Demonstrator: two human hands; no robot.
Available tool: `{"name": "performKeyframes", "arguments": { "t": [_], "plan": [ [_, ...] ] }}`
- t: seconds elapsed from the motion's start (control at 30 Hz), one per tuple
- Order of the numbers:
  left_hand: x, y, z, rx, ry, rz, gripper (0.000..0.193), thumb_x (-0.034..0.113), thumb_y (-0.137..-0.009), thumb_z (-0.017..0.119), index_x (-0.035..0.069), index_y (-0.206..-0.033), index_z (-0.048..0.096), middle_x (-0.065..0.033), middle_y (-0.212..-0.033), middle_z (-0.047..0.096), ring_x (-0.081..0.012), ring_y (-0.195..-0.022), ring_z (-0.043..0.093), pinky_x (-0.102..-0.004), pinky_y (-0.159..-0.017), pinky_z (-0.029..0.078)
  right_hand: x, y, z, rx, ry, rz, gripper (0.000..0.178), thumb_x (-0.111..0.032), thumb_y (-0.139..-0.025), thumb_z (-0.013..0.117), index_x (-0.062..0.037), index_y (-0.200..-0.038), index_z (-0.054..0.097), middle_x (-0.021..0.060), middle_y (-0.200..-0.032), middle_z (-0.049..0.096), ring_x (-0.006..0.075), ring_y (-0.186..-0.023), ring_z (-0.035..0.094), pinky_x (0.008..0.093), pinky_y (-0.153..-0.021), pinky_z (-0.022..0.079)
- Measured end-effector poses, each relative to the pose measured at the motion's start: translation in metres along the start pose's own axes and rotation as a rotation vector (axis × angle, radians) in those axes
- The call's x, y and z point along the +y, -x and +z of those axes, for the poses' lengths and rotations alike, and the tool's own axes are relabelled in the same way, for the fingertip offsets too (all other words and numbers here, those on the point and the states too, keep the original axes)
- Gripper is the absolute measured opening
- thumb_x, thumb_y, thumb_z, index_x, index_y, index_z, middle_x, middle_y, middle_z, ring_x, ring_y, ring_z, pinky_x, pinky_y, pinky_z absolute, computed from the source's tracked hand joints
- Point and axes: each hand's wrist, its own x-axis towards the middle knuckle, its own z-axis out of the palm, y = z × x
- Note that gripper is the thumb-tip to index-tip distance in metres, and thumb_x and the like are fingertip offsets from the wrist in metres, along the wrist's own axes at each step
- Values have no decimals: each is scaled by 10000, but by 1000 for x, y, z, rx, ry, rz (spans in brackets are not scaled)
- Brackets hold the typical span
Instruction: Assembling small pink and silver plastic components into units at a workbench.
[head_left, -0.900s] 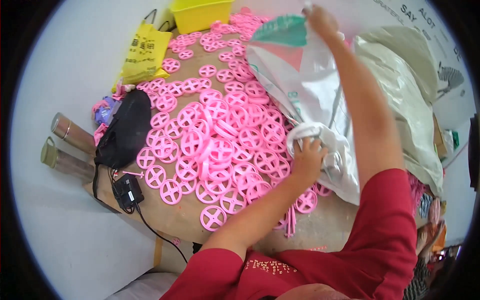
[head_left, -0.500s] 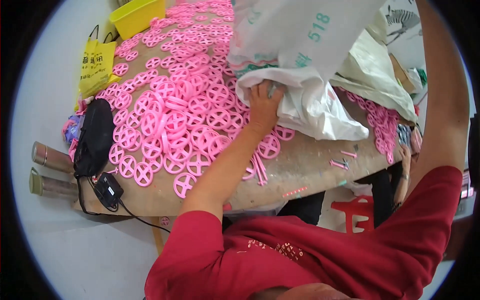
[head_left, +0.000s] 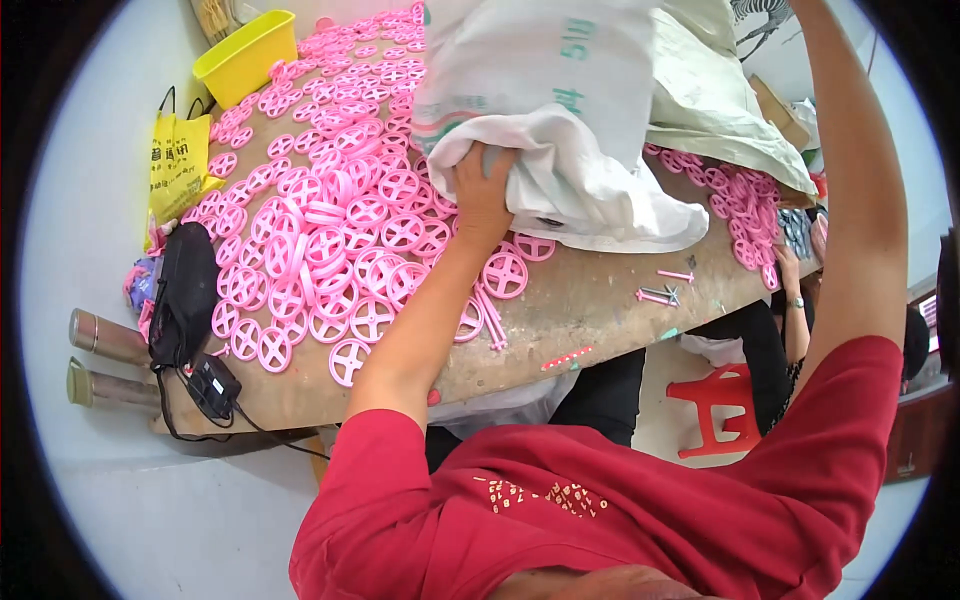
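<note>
White sack (head_left: 560, 130): folded end nearest, long axis running away.

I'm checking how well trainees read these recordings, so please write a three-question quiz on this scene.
1. True or false: the person's left hand is well away from the white sack.
2. The spoked wheels on the table are: A) green; B) pink; C) black.
3. Which of the person's own hands is out of view?

Key: 1. False, it grips the sack's folded edge. 2. B. 3. The right hand, past the top edge.
</note>
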Motion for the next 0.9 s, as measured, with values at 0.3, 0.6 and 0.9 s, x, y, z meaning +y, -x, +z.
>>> {"name": "performKeyframes", "arguments": {
  "t": [0.3, 0.6, 0.9],
  "plan": [
    [-8, -29, -19, 1, 52, -271, 378, 197, -598, 811, 69, -932, 691, -219, -1140, 515, -404, -1082, 470, -459, -919, 395, -22, 297, 70, -521, 431, -666, 877, -327, -655, 828, -180, -1401, 392, 197, -1328, 464, 327, -1252, 445, 509, -951, 419],
    [-15, -63, -52, -339, 797, -685, 275, 180, -804, 689, 37, -1037, 663, -47, -959, 662, -115, -912, 562, -293, -876, 416, 73, 332, 126, -384, 460, -451, 1106, -173, -571, 865, -256, -1488, 251, 132, -1559, 117, 350, -1434, 132, 659, -1033, 249],
    [-56, -84, -59, -476, 1131, -1018, 498, 295, -843, 645, 42, -1261, 553, -58, -1171, 607, -179, -1073, 565, -311, -912, 446, 73, 206, 191, -843, -30, -206, 351, -233, -913, 567, -18, -1189, 595, 46, -993, 657, 151, -914, 574, 275, -844, 436]
  ]
}}
